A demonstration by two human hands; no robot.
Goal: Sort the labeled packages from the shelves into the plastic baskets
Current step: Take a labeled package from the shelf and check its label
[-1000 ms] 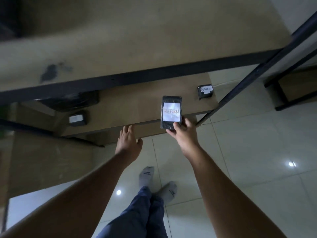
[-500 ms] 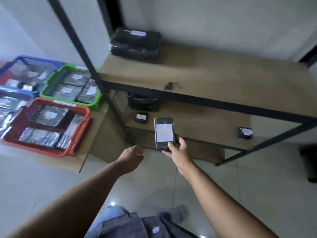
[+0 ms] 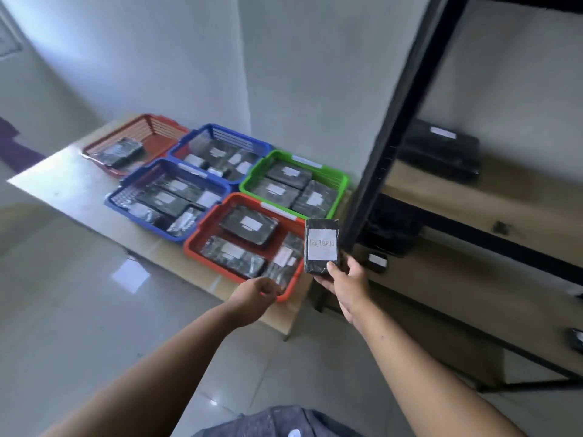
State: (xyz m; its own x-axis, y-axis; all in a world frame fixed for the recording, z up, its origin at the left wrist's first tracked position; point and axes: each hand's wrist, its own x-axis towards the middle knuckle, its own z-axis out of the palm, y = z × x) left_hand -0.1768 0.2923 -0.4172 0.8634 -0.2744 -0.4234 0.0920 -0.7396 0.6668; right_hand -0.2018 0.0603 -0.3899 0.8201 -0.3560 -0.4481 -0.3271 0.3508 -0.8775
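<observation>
My right hand (image 3: pixel 345 283) grips the lower end of a small black package (image 3: pixel 321 244) held upright, its white label reading RETURN. It hovers at the right edge of the near red basket (image 3: pixel 202 239), which holds several wrapped packages. My left hand (image 3: pixel 252 298) hangs loosely curled and holds nothing, just in front of that basket's near corner. Behind it sit a green basket (image 3: pixel 342 184), two blue baskets (image 3: pixel 126 201) (image 3: pixel 252 141) and a far red basket (image 3: pixel 164 126), all with labeled packages inside.
The baskets stand on a low pale board (image 3: pixel 60 181) on the tiled floor. At right a black-framed shelf unit (image 3: pixel 391 134) has wooden shelves (image 3: pixel 457 197) with a large black package (image 3: pixel 441 149) at the back and smaller ones (image 3: pixel 377 261) lower down.
The view has swung left from the shelves to the baskets. My right hand carried the RETURN package along to the near red basket. My left hand left the shelf edge and curled loosely.
</observation>
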